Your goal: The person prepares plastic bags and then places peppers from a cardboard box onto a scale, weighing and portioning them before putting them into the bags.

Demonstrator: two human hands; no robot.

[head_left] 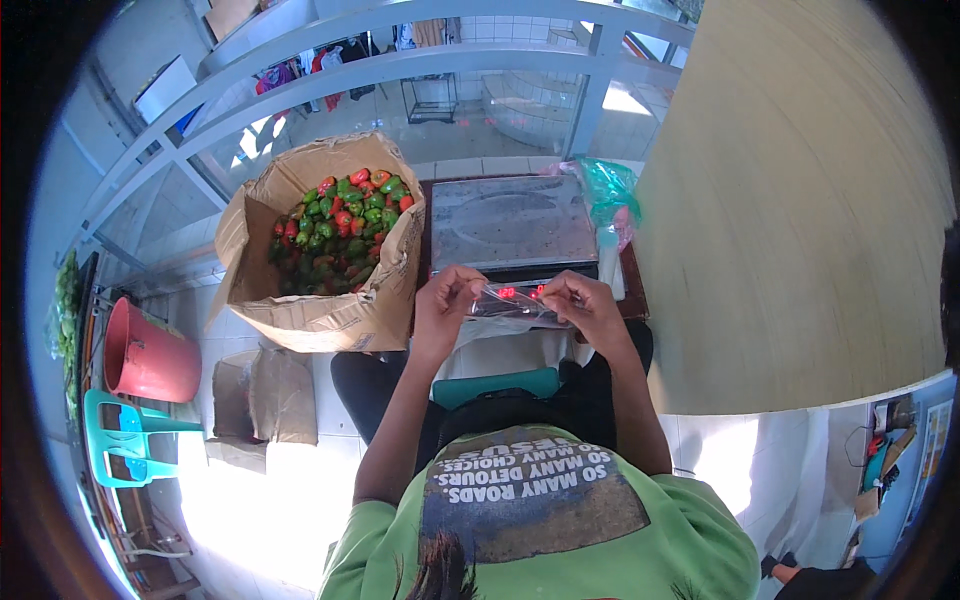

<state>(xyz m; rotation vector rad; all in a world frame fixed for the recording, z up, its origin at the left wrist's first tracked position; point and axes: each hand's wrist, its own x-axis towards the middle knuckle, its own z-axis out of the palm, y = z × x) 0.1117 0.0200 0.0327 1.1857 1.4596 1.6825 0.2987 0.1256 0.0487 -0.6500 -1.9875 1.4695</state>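
So you've got both hands up, left hand (450, 302) and right hand (588, 305) each pinching one side of a clear plastic bag (500, 308), fingertips closed on it. The bag's stretched between them, right over the scale's (514, 222) lit red display. Left of the scale you've got a cardboard box (300, 322) with red and green peppers (345, 222) inside.

Downward fisheye, from head height
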